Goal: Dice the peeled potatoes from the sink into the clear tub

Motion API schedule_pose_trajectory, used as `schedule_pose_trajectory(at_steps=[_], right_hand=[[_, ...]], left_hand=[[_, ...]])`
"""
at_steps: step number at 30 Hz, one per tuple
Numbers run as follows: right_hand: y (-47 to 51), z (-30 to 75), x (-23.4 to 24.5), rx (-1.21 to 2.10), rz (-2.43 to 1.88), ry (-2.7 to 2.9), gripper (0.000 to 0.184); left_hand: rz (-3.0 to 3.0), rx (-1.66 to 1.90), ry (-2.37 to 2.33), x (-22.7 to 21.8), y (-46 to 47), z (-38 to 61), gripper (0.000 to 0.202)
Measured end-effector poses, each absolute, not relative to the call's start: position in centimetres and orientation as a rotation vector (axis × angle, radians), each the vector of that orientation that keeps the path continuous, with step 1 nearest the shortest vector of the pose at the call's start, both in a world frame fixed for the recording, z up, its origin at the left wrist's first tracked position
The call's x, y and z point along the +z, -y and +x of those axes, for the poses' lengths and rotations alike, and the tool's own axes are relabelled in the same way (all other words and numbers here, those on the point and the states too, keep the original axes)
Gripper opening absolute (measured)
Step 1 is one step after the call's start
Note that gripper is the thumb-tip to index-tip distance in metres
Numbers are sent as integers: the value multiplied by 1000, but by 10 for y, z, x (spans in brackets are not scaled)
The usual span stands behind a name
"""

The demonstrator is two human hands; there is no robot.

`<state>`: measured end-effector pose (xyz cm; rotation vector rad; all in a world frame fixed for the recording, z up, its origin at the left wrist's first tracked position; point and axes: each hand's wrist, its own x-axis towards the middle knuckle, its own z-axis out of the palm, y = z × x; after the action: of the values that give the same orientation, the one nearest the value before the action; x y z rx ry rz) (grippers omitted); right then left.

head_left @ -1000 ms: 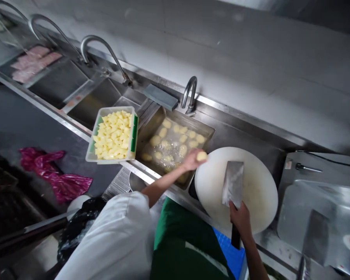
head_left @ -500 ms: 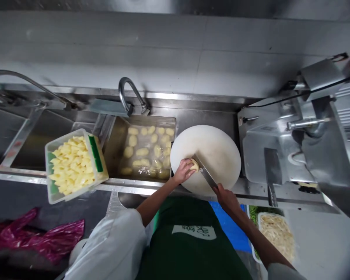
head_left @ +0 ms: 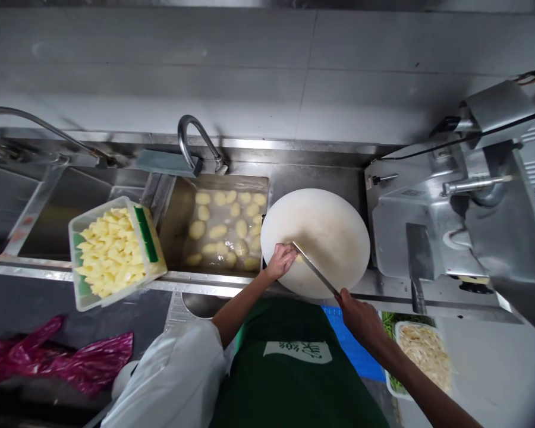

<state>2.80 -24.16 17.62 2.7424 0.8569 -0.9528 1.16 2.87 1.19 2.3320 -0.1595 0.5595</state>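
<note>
Left hand (head_left: 282,260) is pressing down with its fingers curled tight over a peeled potato (head_left: 298,258). A tub of cut potato pieces (head_left: 120,291) is sitting well out to its left, and a water-filled sink (head_left: 176,217) of whole peeled potatoes is lying just beside it on that same side. The potato is resting on the near left part of the round white cutting board (head_left: 330,220), almost wholly under the fingers, with only a sliver of yellow showing. Just right of those fingers the cleaver (head_left: 314,270) is standing edge-down against the potato. The right hand (head_left: 359,310) is gripping its handle in a closed fist, nearer the body and to the right of the left hand. For a clean cut, I judge that the left fingertips should be tucking back so the knuckles are guiding the flat of the blade. The potato should be sitting on a steady face, and the blade should be dropping straight down rather than sliding sideways. Farther right of the right hand a second cleaver (head_left: 417,255) is lying by a steel slicing machine (head_left: 472,202), with a tray of pale shreds (head_left: 397,339) sitting lower down. Whether the edge is already biting into the potato is hard to tell. The fist is hiding the handle, and the fingers are covering the potato's shape.
</note>
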Motion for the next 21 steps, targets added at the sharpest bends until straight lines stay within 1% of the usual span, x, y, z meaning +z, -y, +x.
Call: schedule_pose_trajectory(at_steps=[6,10,13,17,21], right_hand=[[241,33,170,-954,2700,-913,18],[235,40,161,-1001,2703,-901,22],[212,49,152,-1053,2688,-876,26],[172,62,141,-1074,2686,-844,30],[152,68,138,-1057,2736,-829,33]], left_hand=[[2320,583,144,14,-28,12,23],[2301,590,129,15,-26,14,21],[2281,632,103,16,-26,17,21],[2230,721,-60,19,-30,21,23],[2207,687,-193,23,-35,27,27]])
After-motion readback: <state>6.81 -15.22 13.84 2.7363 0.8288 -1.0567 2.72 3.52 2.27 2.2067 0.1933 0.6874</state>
